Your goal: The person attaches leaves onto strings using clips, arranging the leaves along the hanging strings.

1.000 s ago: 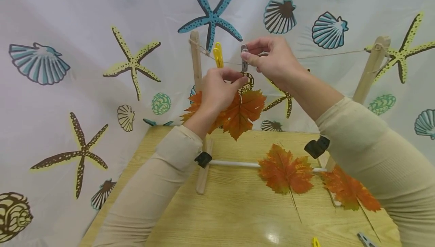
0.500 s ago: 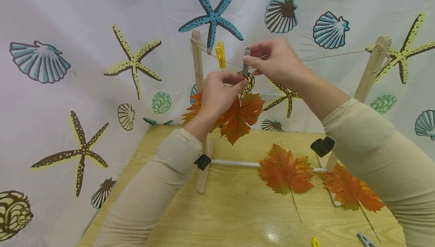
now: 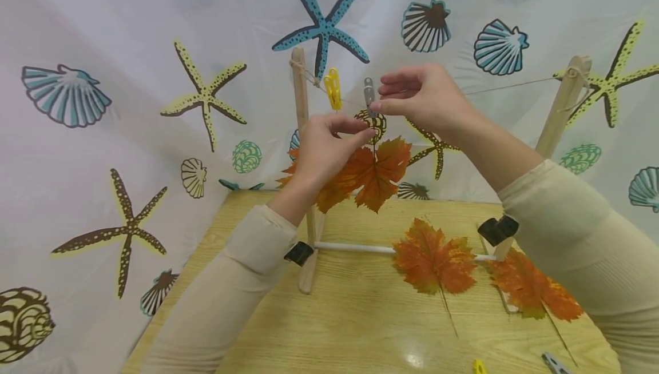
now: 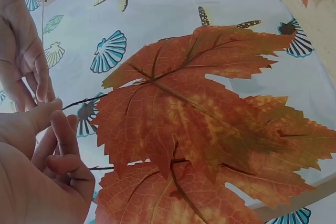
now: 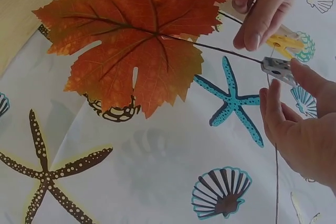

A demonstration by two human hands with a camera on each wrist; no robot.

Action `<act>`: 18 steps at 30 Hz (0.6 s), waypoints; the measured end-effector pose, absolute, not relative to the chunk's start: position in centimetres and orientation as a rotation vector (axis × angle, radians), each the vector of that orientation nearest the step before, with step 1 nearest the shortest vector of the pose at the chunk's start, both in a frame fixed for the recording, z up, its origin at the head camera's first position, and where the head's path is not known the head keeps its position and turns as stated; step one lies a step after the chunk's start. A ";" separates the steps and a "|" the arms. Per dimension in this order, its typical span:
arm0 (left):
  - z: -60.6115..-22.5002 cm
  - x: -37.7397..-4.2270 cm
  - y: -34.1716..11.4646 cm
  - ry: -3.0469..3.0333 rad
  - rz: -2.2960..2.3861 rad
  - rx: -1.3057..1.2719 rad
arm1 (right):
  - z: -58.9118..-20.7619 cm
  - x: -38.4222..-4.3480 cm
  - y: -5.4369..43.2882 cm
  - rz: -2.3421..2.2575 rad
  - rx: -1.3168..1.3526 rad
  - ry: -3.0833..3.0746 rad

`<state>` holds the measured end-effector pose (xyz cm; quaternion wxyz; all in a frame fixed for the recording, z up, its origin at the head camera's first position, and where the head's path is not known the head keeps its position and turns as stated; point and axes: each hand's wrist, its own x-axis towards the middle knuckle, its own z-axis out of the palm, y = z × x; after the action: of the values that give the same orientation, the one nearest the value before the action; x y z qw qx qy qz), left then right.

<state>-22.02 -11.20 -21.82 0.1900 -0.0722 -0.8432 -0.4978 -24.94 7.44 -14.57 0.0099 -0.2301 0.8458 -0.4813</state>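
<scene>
A grey clothespin (image 3: 368, 98) stands upright on the twine, biting the thin dark stem of an orange leaf (image 3: 378, 171) that hangs below. My right hand (image 3: 435, 96) is just right of this clothespin, thumb tip at its side and fingers spread apart from it. Beside the stem, my left hand (image 3: 326, 148) has its thumb and forefinger close together; in the right wrist view the stem (image 5: 220, 49) runs past those fingertips. A yellow clothespin (image 3: 333, 91) grips the twine further left, with a second orange leaf (image 4: 173, 195) below it, partly hidden by my left hand.
Two wooden posts (image 3: 300, 85) (image 3: 561, 105) carry the twine (image 3: 509, 86); a white rod (image 3: 355, 247) joins their feet. Two orange leaves (image 3: 435, 257) (image 3: 532, 285) lie on the wooden table (image 3: 334, 328), with yellow (image 3: 479, 367) and grey (image 3: 553, 362) clothespins near its front. A patterned cloth (image 3: 247, 8) hangs behind.
My right fingers have let go of the grey clothespin's top and spread. My left fingertips have come off the stem, and the leaf has swung right. The grey clothespin sits slightly lower.
</scene>
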 end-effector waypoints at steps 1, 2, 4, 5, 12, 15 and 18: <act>-21.9 -22.0 -11.2 -2.368 -1.418 -0.207 | -14.6 -24.9 7.7 -1.514 -0.714 2.635; -22.0 -21.9 -11.2 -2.365 -1.437 -0.213 | -14.5 -24.9 7.9 -1.523 -0.712 2.632; -22.2 -21.8 -11.4 -2.356 -1.459 -0.227 | -14.5 -24.7 8.2 -1.534 -0.718 2.628; -22.3 -21.7 -11.4 -2.352 -1.471 -0.232 | -14.5 -24.6 8.4 -1.536 -0.727 2.628; -22.7 -21.5 -11.7 -2.340 -1.559 -0.246 | -14.8 -24.0 9.7 -1.570 -0.793 2.609; -22.7 -21.3 -11.8 -2.353 -1.598 -0.236 | -15.1 -23.8 10.1 -1.600 -0.812 2.598; -22.8 -21.1 -11.9 -2.354 -1.634 -0.248 | -15.4 -23.7 10.5 -1.624 -0.822 2.595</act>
<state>-21.12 -11.93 -22.79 0.1321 -0.0854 -0.8113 -0.5631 -23.69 10.53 -15.40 -0.0139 -0.2594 0.8186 -0.5122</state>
